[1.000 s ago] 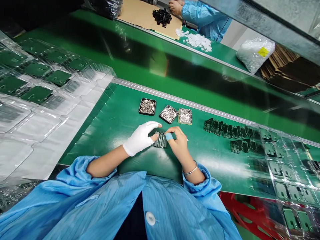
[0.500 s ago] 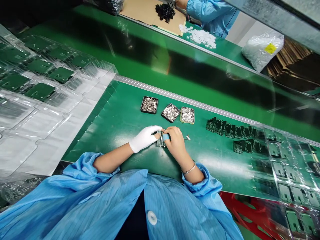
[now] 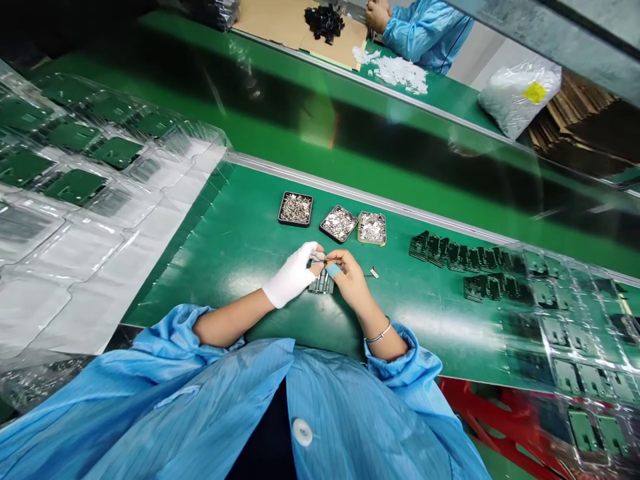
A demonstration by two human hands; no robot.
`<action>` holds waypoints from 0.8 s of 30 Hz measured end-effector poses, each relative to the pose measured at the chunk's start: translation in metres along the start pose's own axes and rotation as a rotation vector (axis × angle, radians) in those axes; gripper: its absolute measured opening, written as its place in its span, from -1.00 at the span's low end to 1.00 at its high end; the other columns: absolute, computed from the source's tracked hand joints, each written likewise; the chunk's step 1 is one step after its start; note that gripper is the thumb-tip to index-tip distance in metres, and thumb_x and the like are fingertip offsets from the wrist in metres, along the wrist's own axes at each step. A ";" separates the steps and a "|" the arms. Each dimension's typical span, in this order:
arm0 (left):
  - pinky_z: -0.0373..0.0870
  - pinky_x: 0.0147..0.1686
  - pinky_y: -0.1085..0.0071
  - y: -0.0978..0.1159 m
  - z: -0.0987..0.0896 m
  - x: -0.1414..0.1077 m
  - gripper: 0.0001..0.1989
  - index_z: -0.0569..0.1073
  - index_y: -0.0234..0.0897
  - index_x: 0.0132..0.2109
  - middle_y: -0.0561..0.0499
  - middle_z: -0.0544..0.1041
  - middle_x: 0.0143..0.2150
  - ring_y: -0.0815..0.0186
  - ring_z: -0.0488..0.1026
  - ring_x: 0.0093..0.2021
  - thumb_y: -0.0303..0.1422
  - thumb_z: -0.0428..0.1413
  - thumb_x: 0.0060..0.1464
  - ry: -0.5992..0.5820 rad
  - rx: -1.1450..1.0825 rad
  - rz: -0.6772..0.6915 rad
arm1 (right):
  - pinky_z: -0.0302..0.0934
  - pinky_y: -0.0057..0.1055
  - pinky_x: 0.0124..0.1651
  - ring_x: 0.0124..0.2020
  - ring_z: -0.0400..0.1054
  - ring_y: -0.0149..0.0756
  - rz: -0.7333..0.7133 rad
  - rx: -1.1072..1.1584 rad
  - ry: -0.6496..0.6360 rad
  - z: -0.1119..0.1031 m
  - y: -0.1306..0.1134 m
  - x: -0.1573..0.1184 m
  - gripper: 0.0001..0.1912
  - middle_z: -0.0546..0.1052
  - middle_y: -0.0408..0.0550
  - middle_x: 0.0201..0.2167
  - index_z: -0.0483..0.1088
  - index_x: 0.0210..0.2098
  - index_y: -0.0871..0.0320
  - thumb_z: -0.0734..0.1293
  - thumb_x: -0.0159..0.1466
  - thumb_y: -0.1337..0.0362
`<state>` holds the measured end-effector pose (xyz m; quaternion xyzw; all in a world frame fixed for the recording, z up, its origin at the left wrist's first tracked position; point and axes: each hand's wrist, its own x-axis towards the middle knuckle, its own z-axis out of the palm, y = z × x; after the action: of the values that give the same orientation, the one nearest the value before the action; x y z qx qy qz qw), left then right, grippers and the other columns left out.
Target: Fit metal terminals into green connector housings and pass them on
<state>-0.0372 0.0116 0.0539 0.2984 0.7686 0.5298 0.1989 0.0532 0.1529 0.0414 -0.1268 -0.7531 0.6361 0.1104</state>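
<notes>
My left hand [image 3: 290,277], in a white fingerless-tipped glove, and my bare right hand [image 3: 351,280], with a blue wrap on one finger, meet at the middle of the green bench. Their fingers are pinched together at the fingertips; whatever small piece is between them is too small to make out. Just below the fingertips lies a small grey-green metal block [image 3: 323,285] with slots, partly covered by the hands. A thin tool with a white tag [image 3: 375,273] sticks out to the right of my right hand.
Beyond my hands stand a tray of small metal pins [image 3: 296,208] and two trays of flat metal bits [image 3: 339,223], [image 3: 372,228]. Green boards [image 3: 450,253] stand in rows at right. Clear blister trays [image 3: 75,187] cover the left. Across the divider, a co-worker's hands [image 3: 379,15] are busy.
Both hands have lifted slightly off the metal block, showing more of it, and the fingertips have drawn together. The co-worker's hands have come further into view.
</notes>
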 end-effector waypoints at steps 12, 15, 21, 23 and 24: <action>0.30 0.19 0.03 -0.014 -0.037 0.004 -0.52 0.36 -0.23 -0.01 -0.10 0.56 -0.08 0.07 0.50 0.00 -0.10 0.13 -0.05 0.102 -0.163 -0.199 | 0.20 -0.20 0.24 0.17 0.32 -0.16 -0.221 -0.454 -0.025 -0.034 -0.028 -0.040 -0.48 0.44 0.08 0.11 0.31 0.08 0.13 0.40 0.18 0.10; 0.26 0.22 -0.02 -0.018 -0.035 0.003 -0.51 0.37 -0.18 -0.02 -0.08 0.58 -0.09 0.02 0.49 0.03 -0.06 0.12 -0.08 0.066 -0.102 -0.236 | 0.27 -0.21 0.15 0.03 0.41 -0.19 -0.018 -0.415 0.265 -0.091 -0.028 -0.047 -0.61 0.52 0.01 0.01 0.38 0.00 0.10 0.33 0.23 0.10; 0.24 0.23 -0.07 -0.008 -0.033 0.004 -0.45 0.39 -0.17 -0.06 -0.09 0.61 -0.13 -0.06 0.49 0.04 0.02 0.09 -0.17 0.034 -0.020 -0.289 | 0.28 -0.16 0.13 0.02 0.43 -0.15 0.286 -0.465 0.504 -0.187 -0.009 -0.069 -0.65 0.57 0.01 -0.02 0.45 -0.03 0.10 0.29 0.26 0.09; 0.23 0.23 -0.09 -0.003 -0.033 0.004 -0.45 0.41 -0.18 -0.09 -0.11 0.61 -0.11 -0.08 0.49 0.05 0.04 0.07 -0.19 0.024 0.020 -0.293 | 0.20 -0.13 0.23 0.15 0.35 -0.13 0.208 -0.518 0.552 -0.190 -0.005 -0.075 -0.64 0.50 0.04 0.10 0.44 0.02 0.09 0.27 0.29 0.12; 0.23 0.23 -0.09 -0.001 -0.033 0.004 -0.47 0.42 -0.18 -0.12 -0.12 0.60 -0.08 -0.09 0.48 0.05 0.05 0.06 -0.19 0.022 0.041 -0.291 | 0.15 -0.11 0.27 0.21 0.30 -0.13 0.143 -0.571 0.550 -0.187 -0.004 -0.078 -0.64 0.46 0.04 0.16 0.44 0.04 0.07 0.28 0.29 0.13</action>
<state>-0.0610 -0.0093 0.0648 0.1822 0.8166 0.4826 0.2589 0.1879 0.3002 0.0763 -0.3698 -0.8312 0.3499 0.2235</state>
